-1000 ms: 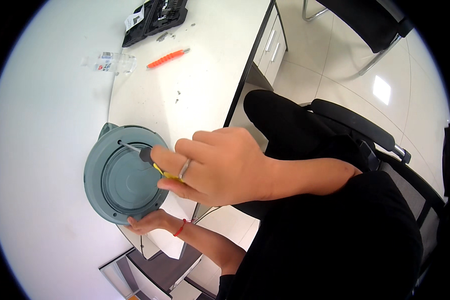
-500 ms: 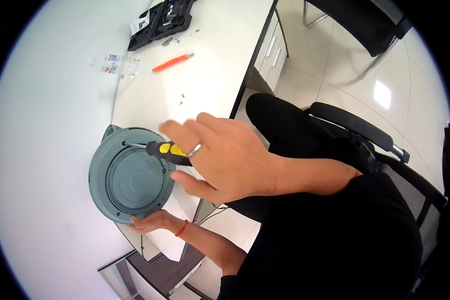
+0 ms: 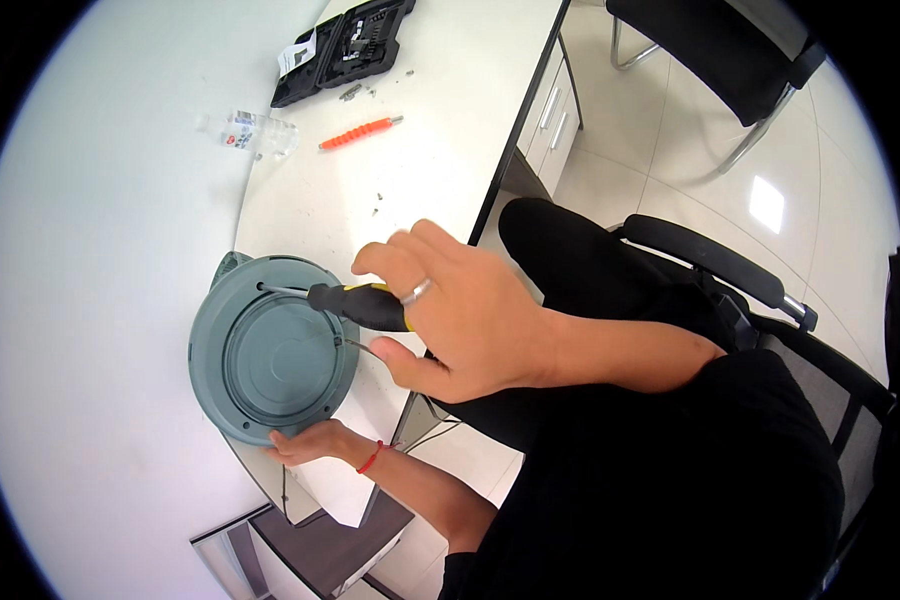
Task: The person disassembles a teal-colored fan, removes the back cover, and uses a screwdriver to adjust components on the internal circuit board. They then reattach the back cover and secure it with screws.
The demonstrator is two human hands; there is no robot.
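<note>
A round grey-green plastic housing (image 3: 275, 398), with a recessed ring and screw holes round its rim, is tilted up at the wall end of the table. My left hand (image 3: 308, 442), red cord at the wrist, grips its lower edge, thumb on the rim and the other fingers mostly hidden behind. A black and yellow screwdriver (image 3: 355, 304) lies across the housing, its tip in a rim hole at the upper left. My right hand (image 3: 470, 315), wearing a ring, is loosely round the handle's end, index finger and thumb apart; the palm hides that end.
An orange pen-like tool (image 3: 358, 133) and a clear plastic bottle (image 3: 260, 133) lie on the white table (image 3: 425, 130). Small metal bits (image 3: 350, 92) are scattered beside the opened black tool case (image 3: 355, 48). Behind stands a black chair (image 3: 715, 60).
The screwdriver handle has turned, showing more black and less yellow, while its tip stays in the same hole. My right thumb and fingers have shifted on it. The whole view has moved slightly.
</note>
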